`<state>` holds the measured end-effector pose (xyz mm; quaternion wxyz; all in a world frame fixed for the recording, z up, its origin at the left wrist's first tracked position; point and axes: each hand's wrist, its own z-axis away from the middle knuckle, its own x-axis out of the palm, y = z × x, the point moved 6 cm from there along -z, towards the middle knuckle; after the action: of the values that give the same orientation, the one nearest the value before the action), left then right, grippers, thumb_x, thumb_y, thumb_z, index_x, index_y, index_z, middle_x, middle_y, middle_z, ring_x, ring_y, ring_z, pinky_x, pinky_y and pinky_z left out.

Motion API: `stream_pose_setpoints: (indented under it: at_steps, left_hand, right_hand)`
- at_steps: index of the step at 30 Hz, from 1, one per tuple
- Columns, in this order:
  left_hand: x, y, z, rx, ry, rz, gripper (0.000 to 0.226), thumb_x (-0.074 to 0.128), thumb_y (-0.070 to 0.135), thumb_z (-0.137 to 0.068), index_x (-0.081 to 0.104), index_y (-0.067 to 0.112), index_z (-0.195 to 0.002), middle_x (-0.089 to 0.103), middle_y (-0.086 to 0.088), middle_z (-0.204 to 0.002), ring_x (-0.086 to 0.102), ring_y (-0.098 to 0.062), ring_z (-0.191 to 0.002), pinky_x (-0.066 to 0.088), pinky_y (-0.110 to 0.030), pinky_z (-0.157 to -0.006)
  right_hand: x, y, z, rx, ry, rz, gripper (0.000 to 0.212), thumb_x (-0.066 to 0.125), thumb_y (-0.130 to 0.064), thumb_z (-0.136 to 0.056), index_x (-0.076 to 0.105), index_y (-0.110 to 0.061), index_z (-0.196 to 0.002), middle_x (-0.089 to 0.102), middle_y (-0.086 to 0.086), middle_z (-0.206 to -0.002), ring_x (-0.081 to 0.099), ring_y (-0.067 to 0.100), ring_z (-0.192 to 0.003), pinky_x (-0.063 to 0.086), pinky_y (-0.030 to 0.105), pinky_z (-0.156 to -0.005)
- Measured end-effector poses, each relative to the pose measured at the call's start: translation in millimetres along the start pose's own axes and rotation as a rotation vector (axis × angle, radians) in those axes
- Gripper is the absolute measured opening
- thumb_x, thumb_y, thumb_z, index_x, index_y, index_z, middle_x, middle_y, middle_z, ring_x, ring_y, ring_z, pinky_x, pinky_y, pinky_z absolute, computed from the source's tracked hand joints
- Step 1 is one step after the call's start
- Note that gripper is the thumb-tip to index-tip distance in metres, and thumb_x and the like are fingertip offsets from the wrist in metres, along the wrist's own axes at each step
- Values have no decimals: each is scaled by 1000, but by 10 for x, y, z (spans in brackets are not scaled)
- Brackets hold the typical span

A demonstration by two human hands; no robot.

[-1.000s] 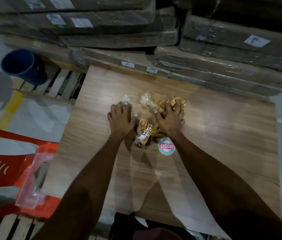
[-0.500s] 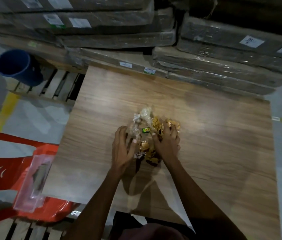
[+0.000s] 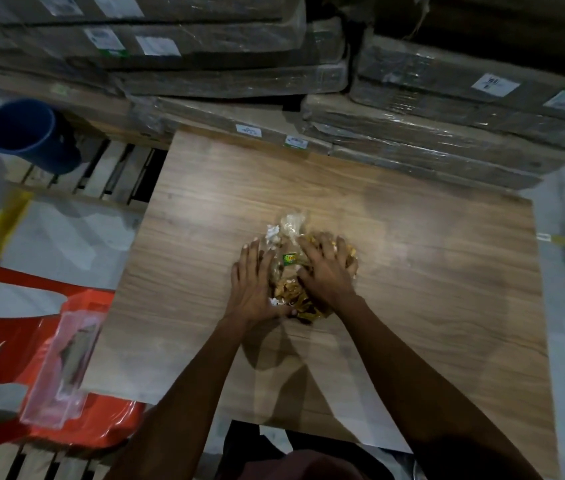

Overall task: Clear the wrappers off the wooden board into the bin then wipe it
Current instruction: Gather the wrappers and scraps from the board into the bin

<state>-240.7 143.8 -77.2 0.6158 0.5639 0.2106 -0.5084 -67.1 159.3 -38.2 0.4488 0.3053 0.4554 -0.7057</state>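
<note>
Head view. The board (image 3: pixel 395 289) lay flat with its far edge against stacked wrapped cartons (image 3: pixel 430 133). The wrappers (image 3: pixel 291 261), gold, clear and white, sat bunched in one heap near the board's middle. The left hand (image 3: pixel 255 289) pressed against the heap's left side, fingers nearly straight and together, thumb under the near edge. The right hand (image 3: pixel 326 268) lay over the heap's right side, fingers curled down onto the wrappers. A blue bin (image 3: pixel 28 133) stood far left on a pallet (image 3: pixel 101 174), well apart from the board. A red chair (image 3: pixel 4 341) with a clear plastic box (image 3: pixel 62 365) stood at near left
</note>
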Motion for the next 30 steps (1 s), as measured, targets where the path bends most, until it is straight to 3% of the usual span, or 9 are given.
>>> stream_pose_setpoints:
  at_steps: [2,4,9,12,15,19,24,27,30]
  left_hand:
    - [-5,56,-112,5,-73,-33,149,80,77,-57,-22,32,-156,-24,-11,-169,-20,-31,-156,1,-57,-125]
    - [-16,97,-200,14,-116,-40,152,82,75,-57,-18,27,-160,-25,-9,-168,-23,-30,-156,-4,-56,-124]
    - [-56,166,-280,30,-88,-15,137,85,64,-62,6,17,-163,-2,-14,-171,-7,-29,-159,0,-54,-124]
    - [-58,192,-281,16,-49,11,114,80,53,-73,17,16,-161,11,-11,-170,0,-25,-159,2,-51,-124]
    - [-56,213,-249,-9,12,24,77,64,43,-89,31,20,-155,21,-6,-168,7,-19,-158,7,-47,-122]
    - [-70,270,-100,-43,101,64,44,51,31,-100,47,22,-143,36,-2,-160,24,-18,-152,20,-40,-116]
    - [59,306,126,-100,194,301,41,67,17,-90,59,8,-129,60,-11,-131,55,-31,-121,45,-41,-101]
    - [63,382,348,-190,256,617,25,68,13,-86,64,14,-110,68,-4,-107,64,-24,-101,50,-36,-86]
    - [65,531,482,-255,216,772,24,70,6,-77,62,21,-94,71,5,-85,69,-22,-81,52,-29,-68]
  right_hand:
    - [87,42,-15,-16,-4,100,65,53,-52,-96,24,-50,-155,10,-4,-170,-1,40,-154,13,75,-115]
    - [127,59,-25,-15,-12,142,62,51,-56,-97,27,-49,-154,12,-4,-169,2,43,-154,14,76,-113]
    - [114,5,9,-7,-45,75,55,38,-66,-99,35,-48,-151,14,-7,-169,1,38,-154,9,71,-115]
    - [164,-15,85,-27,-134,73,71,34,-80,-92,29,-46,-154,12,-4,-171,-3,38,-155,7,70,-116]
    - [208,-67,223,-16,-137,29,97,24,-95,-72,33,-43,-154,21,4,-168,3,40,-153,12,66,-116]
    - [288,-162,428,30,-41,-84,97,25,-90,-67,48,-34,-144,41,5,-152,23,38,-143,26,59,-110]
    - [391,-131,570,56,-35,-302,86,34,-81,-74,62,-19,-126,56,8,-127,43,32,-123,33,41,-97]
    - [423,-29,639,91,76,-459,67,45,-73,-84,67,-14,-107,66,8,-103,59,32,-103,44,48,-94]
    - [519,134,761,169,215,-650,56,51,-74,-90,66,-21,-99,70,1,-97,65,26,-96,51,52,-87]
